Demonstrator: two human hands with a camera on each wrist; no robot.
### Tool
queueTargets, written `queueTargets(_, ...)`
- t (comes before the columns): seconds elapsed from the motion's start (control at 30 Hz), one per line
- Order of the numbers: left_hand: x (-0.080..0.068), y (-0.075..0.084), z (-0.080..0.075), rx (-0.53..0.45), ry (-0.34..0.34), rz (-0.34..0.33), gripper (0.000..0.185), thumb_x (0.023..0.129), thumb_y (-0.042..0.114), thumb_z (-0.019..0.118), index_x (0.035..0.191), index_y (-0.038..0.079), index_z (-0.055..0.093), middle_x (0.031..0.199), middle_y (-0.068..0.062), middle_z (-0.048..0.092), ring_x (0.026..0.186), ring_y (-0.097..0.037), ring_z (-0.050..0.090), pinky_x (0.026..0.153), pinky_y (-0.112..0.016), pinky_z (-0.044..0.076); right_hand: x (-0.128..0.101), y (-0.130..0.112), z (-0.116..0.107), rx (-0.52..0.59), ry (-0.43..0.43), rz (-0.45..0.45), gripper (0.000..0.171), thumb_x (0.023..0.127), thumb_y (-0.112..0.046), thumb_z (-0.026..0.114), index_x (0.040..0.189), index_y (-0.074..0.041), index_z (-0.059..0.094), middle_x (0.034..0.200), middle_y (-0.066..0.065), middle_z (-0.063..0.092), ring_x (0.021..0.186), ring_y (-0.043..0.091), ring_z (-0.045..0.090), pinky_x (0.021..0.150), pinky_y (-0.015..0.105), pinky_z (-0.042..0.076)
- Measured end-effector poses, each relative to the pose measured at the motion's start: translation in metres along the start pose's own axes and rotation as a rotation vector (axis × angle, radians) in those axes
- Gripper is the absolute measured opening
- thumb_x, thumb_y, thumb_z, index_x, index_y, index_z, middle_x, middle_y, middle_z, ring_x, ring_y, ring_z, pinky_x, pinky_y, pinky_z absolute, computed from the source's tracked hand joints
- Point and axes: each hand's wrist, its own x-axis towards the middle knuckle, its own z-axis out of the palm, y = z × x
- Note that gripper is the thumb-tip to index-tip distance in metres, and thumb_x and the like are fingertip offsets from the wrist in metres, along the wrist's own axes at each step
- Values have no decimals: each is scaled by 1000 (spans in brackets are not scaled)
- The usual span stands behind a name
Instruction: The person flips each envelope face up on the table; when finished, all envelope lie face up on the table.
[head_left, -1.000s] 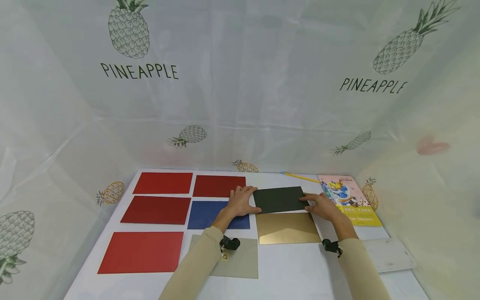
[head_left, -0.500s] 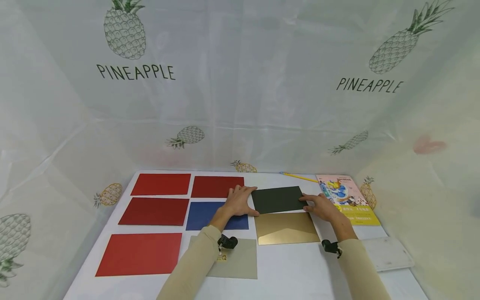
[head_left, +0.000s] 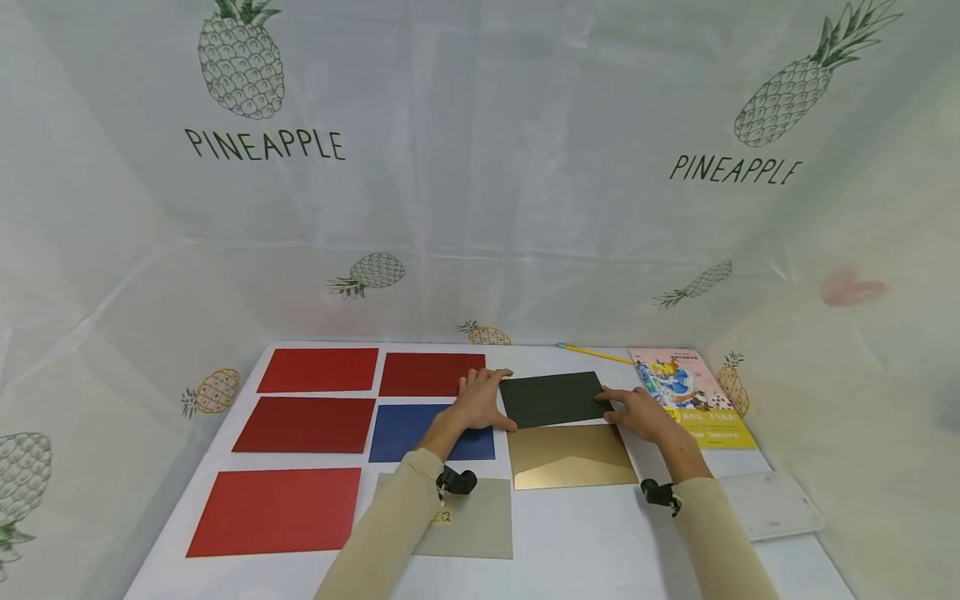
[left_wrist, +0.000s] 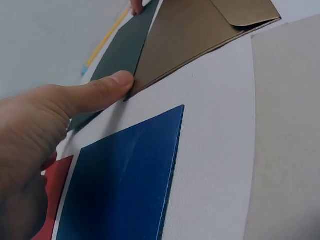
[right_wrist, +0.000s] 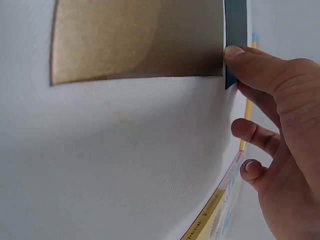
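Mostly we see the white table (head_left: 570,542), its near edge cut off by the frame and much of it covered by flat sheets. Four red sheets lie at the left, the biggest (head_left: 276,510) nearest us. A blue sheet (head_left: 408,429) sits mid-table, partly hidden under our left forearm, and a grey envelope (head_left: 480,525) lies in front of it with our sleeve across its corner. A gold envelope (head_left: 572,456) lies to the right of the blue sheet, flap side up.

Just beyond the gold envelope is the dark sheet (head_left: 551,398), flat on the table, its near edge running along the gold one. Our left hand (head_left: 480,400) rests at its left edge; the left wrist view shows the thumb tip pressed to its near left corner, the other fingers out of sight, so we cannot tell how they lie. Our right hand (head_left: 637,414) touches the right edge; in the right wrist view the thumb meets the corner while the fingers hang loosely curled, holding nothing.

A picture book (head_left: 690,396) lies at the far right, its print too small to read. A yellow pencil (head_left: 596,354) lies behind the dark sheet.
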Motion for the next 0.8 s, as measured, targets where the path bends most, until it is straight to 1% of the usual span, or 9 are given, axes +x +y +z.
queueTargets(0.1,1,-6,2,-37,-1,24,104,69,44,91,155,20,37,140,-14,47,119,-29,38,84,-42,28,-1,-2,-1,7,-12,9,44,96,-22,69,140,-21,61,144,18,56,123,41,49,97,62,44)
queueTargets(0.2,0,-11,1,-80,-2,48,99,74,33,90,156,20,35,140,-12,49,120,-28,38,83,-41,26,-1,-4,-2,-6,-22,10,44,96,-22,69,139,-19,61,144,19,55,125,44,49,99,63,43)
queueTargets(0.27,0,-11,0,-115,6,53,95,76,28,88,155,22,36,139,-10,50,119,-28,38,84,-41,26,-1,-5,-2,-12,-24,15,44,96,-22,70,138,-19,62,143,20,56,125,43,50,99,63,43)
queueTargets(0.33,-1,-11,-1,-134,16,52,91,77,26,88,154,24,39,138,-10,51,118,-27,39,84,-41,26,-1,-5,-2,-12,-24,16,43,95,-21,70,138,-19,62,143,20,56,124,43,50,99,63,43)
queueTargets(0.43,-1,-10,-2,-126,39,40,85,78,30,88,151,26,44,138,-9,52,115,-25,39,83,-40,25,-1,-4,-2,11,-28,17,44,96,-21,68,139,-20,61,144,21,54,128,46,47,101,65,41)
queueTargets(0.57,-2,-8,-1,-103,70,38,77,79,36,87,147,25,51,135,-8,55,110,-24,41,80,-40,25,-3,-1,0,39,-33,0,44,98,-21,67,141,-19,59,147,23,50,134,49,43,104,67,37)
queueTargets(0.63,-2,-8,0,-96,89,38,74,81,40,84,146,25,52,130,-6,58,108,-23,42,80,-40,26,-3,1,0,54,-40,-17,45,97,-20,67,142,-17,58,149,23,48,135,50,41,104,67,36)
queueTargets(0.7,-3,-7,0,-104,113,35,71,82,44,82,145,24,53,126,-3,60,107,-22,44,81,-41,27,-2,2,-1,62,-52,-48,47,96,-19,68,142,-14,57,150,25,46,135,51,40,104,67,36)
queueTargets(0.8,-3,-6,1,-121,150,19,68,84,48,78,143,23,55,123,0,63,106,-22,46,82,-42,28,-1,5,-4,85,-71,-71,50,94,-17,69,143,-13,57,152,25,44,136,53,39,104,67,36)
